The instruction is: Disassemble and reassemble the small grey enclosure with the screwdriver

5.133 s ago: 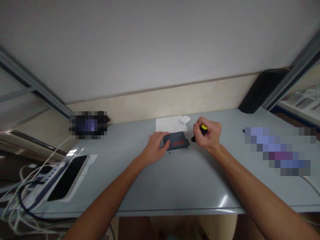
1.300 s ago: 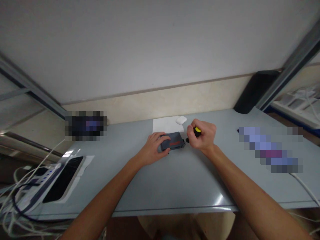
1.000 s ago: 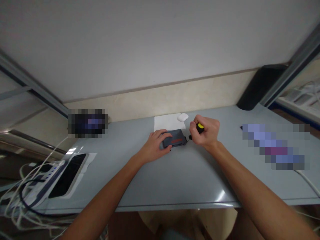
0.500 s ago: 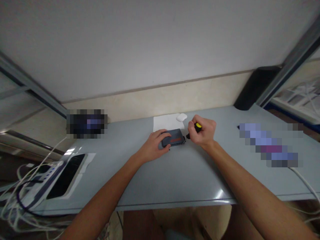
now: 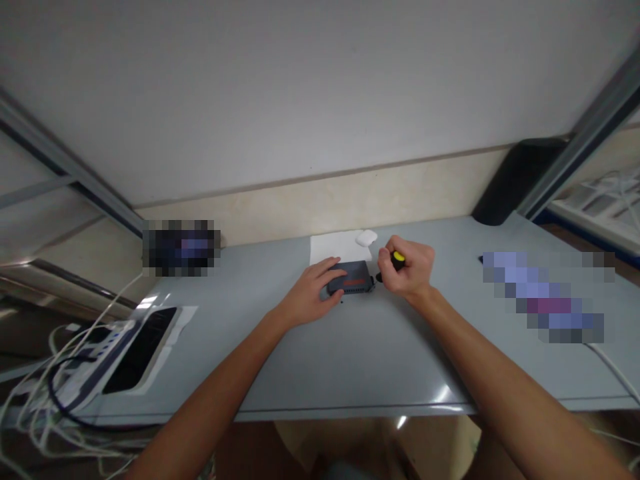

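Observation:
My left hand [image 5: 311, 293] grips the left end of a flat dark grey box-shaped device [image 5: 361, 272], fingers on top and thumb at the near side. A reddish mark shows on its top, and small slots run along its near edge. My right hand [image 5: 414, 268] is wrapped round a screwdriver [image 5: 399, 260] with a black and yellow handle. Its front end points left at the device's right end; whether the tip touches is too small to tell. Close to my left thumb, a tiny dark piece [image 5: 342, 302] lies on the table.
Behind the device lie a white sheet [image 5: 325, 248] and a small white object [image 5: 367, 238]. A black phone-like slab [image 5: 143, 350], a power strip [image 5: 107, 343] and tangled cables are at left. A black cylinder [image 5: 510, 183] stands back right. Blurred-out items sit on both sides.
The whole view has shifted slightly. The device lies a little straighter under my left hand. My right hand keeps the screwdriver at its right end.

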`<state>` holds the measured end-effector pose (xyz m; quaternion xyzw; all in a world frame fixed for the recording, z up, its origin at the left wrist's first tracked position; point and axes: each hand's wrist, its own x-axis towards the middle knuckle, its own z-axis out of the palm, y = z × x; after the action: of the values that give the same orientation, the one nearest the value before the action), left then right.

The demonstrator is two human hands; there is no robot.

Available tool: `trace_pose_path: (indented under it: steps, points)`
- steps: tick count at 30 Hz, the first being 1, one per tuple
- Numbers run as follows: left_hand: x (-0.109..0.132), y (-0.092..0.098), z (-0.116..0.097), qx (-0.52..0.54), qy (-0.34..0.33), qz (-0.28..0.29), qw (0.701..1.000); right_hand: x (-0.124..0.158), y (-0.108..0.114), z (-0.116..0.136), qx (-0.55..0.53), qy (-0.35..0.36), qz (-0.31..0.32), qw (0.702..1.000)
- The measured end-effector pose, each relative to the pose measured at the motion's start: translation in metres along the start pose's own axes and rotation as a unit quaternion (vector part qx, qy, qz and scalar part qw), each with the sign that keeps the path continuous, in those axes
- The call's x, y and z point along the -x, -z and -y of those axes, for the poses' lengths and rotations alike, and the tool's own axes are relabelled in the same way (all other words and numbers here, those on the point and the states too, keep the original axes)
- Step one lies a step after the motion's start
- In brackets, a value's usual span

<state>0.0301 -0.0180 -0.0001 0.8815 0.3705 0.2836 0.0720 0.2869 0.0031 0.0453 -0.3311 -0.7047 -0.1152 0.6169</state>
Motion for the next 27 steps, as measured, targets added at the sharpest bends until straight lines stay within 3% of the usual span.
trace_pose_path:
  steps: [13,20,27]
  points:
    - [-0.012,-0.003,-0.012,-0.037,0.002,0.008,0.999,0.000,0.000,0.000,0.003,0.000,0.027,1.000]
    - [-0.046,-0.011,-0.030,-0.080,-0.004,0.084,0.993,0.001,0.001,0.004,0.007,0.027,0.032,0.999]
    - [-0.060,-0.021,-0.016,-0.023,-0.053,0.085,0.995,0.000,-0.003,0.009,0.003,-0.003,0.066,0.998]
